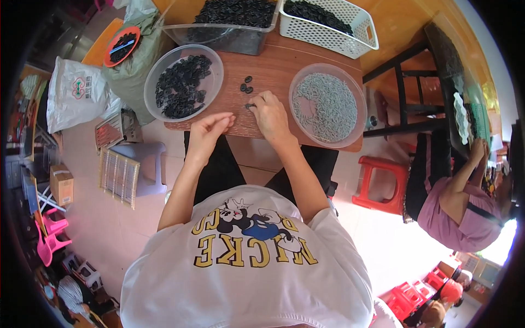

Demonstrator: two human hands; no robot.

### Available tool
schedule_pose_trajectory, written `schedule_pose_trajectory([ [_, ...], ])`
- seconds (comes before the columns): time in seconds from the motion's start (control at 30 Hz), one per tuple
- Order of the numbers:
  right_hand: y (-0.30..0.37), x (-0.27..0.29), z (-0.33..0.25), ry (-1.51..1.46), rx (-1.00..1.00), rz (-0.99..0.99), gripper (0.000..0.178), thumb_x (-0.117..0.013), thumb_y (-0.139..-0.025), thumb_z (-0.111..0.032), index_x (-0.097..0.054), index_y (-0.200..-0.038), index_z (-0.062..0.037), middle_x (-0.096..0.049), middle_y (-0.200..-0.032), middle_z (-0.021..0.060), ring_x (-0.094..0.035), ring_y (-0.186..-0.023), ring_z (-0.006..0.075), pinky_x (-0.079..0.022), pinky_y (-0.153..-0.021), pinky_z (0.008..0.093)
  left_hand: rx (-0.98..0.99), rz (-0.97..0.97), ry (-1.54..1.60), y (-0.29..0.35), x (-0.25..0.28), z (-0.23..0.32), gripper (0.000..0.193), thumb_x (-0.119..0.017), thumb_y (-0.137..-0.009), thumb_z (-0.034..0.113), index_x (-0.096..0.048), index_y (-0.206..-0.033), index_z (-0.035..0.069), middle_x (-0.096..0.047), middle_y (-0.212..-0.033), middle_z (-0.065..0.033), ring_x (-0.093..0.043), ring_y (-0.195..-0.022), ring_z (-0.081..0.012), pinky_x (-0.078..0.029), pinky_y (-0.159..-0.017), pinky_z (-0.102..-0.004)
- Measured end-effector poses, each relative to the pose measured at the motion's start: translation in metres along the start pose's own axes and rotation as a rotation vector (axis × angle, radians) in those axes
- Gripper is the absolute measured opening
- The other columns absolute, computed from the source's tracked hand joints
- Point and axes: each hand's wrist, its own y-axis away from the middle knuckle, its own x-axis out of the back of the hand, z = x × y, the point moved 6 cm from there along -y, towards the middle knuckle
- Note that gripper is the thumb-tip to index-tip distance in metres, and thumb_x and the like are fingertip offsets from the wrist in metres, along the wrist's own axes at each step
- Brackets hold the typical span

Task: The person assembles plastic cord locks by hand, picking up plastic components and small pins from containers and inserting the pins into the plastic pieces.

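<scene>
My left hand (206,133) is over the near edge of the brown table (262,63), its thumb and fingertips pressed together. Whatever may be in that pinch is too small to make out. My right hand (269,117) is closed at its fingertips on a small dark piece (249,106) at the tabletop. Just beyond it lie a few round black plastic parts (243,87). Left of my hands stands a clear round tub (218,71) of similar black parts. To the right is another clear tub (359,128), full of small silvery screws or pins (331,104).
At the back stand a clear bin (229,35) and a white perforated basket (328,39), both holding black parts. A red dish (135,52) rests on a sack (131,82) at left. A red stool (377,186) and a seated person (459,208) are on the right.
</scene>
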Motion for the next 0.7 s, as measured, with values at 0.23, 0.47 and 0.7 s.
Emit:
schedule_pose_trajectory([
  [0.23,0.013,0.005,0.007,-0.265,-0.071,-0.011,0.012,-0.063,-0.074,-0.001,-0.06,-0.086,-0.0004,-0.058,-0.084,0.0143,-0.059,-0.079,0.0308,-0.047,-0.071,0.0385,-0.039,-0.063,0.01,-0.013,-0.037,0.024,0.021,-0.057,-0.089,0.007,-0.063,-0.107,-0.003,-0.066,-0.101,-0.011,-0.063,-0.092,-0.0148,-0.049,-0.082,-0.0251],
  [0.47,0.09,0.037,0.0,-0.58,-0.337,0.057,0.024,-0.065,-0.078,-0.005,-0.066,-0.102,-0.0055,-0.061,-0.081,0.0096,-0.058,-0.067,0.018,-0.048,-0.064,0.0267,-0.345,-0.147,-0.518,-0.044,-0.095,0.068,0.016,-0.068,-0.076,0.01,-0.069,-0.092,0.006,-0.065,-0.086,-0.0098,-0.063,-0.078,-0.0196,-0.047,-0.069,-0.0289],
  [0.7,0.143,0.038,0.016,-0.881,-0.533,0.106,0.017,-0.065,-0.08,0.0,-0.067,-0.096,-0.0033,-0.058,-0.082,-0.001,-0.053,-0.072,0.0036,-0.042,-0.063,0.0179,-0.746,-0.265,-1.087,-0.084,-0.173,0.043,0.01,-0.068,-0.072,0.005,-0.068,-0.08,0.001,-0.059,-0.08,-0.0147,-0.057,-0.082,-0.0296,-0.045,-0.073,-0.0385],
])
